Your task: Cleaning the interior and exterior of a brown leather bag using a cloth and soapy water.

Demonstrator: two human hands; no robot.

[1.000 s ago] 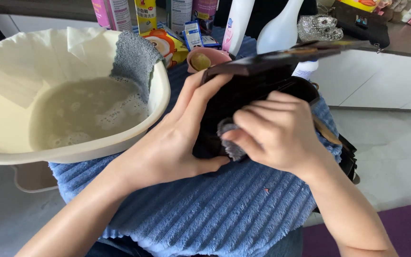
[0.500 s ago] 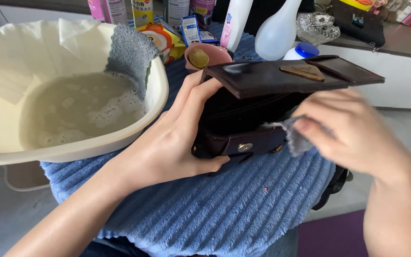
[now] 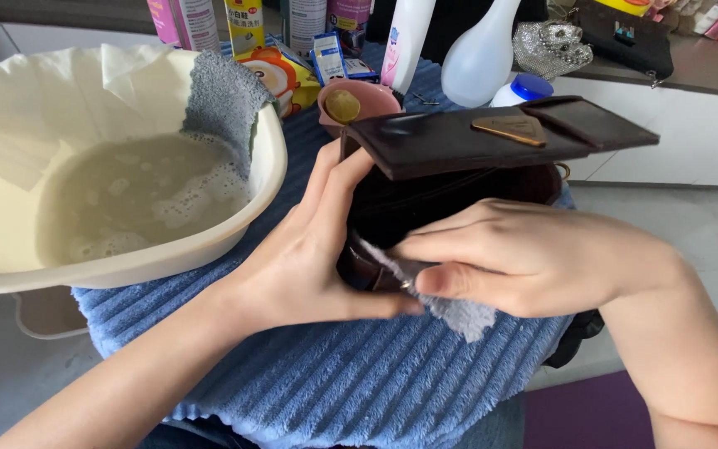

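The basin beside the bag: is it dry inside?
No, the cream basin holds cloudy, foamy water, with a grey cloth draped over its rim.

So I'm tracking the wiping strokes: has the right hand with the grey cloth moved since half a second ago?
Yes. The right hand with the grey cloth has swung leftward, from beyond the bag's right side onto the dark bag front, nearer the left hand.

Bag [image 3: 450, 199] on towel [image 3: 359, 382] between left hand [image 3: 301, 258] and right hand [image 3: 533, 258], cloth [image 3: 459, 312] under right fingers, basin [image 3: 126, 266] left, bottles [image 3: 409, 37] behind.
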